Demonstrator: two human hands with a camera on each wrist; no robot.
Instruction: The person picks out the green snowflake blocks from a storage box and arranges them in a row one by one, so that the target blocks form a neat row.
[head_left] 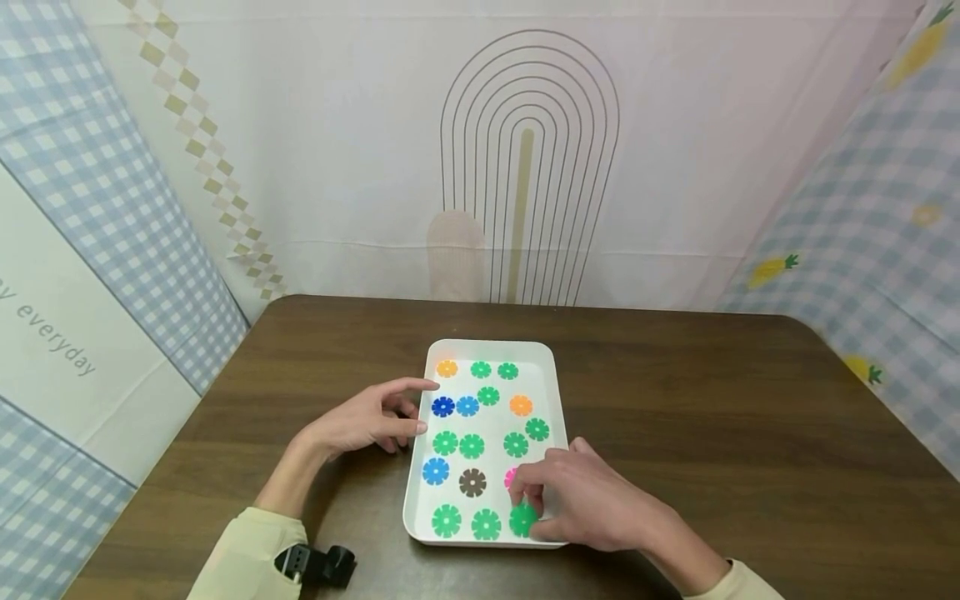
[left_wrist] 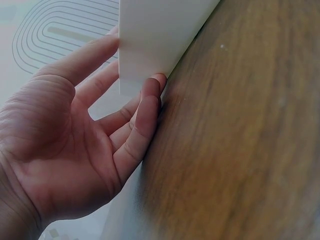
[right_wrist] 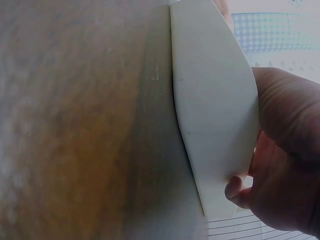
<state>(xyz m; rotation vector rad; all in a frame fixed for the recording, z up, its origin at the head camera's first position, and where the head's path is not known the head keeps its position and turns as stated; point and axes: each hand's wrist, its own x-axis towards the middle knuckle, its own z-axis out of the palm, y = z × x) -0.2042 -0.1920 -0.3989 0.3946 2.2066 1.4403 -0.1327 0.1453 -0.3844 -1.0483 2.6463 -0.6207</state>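
A white tray point(head_left: 536, 354) holds flat, notched discs: several green ones, two orange, light blue ones, a dark blue, a brown point(head_left: 472, 482) and a partly covered pink one point(head_left: 511, 477). At the tray's left side, my left hand point(head_left: 367, 421) touches the rim with relaxed fingers; the left wrist view shows that hand point(left_wrist: 75, 130) against the tray's outer wall point(left_wrist: 150, 45). Over the near right corner my right hand point(head_left: 592, 500) pinches a green disc point(head_left: 522, 520) between thumb and fingers. In the right wrist view, the tray wall point(right_wrist: 215, 110) hides the disc from that hand point(right_wrist: 290, 150).
The brown wooden table point(head_left: 712, 417) extends on both sides of the tray. Behind it hangs a white patterned cloth point(head_left: 337, 150), with blue checked cloths at left and right. A black device point(head_left: 318, 566) is at the left sleeve.
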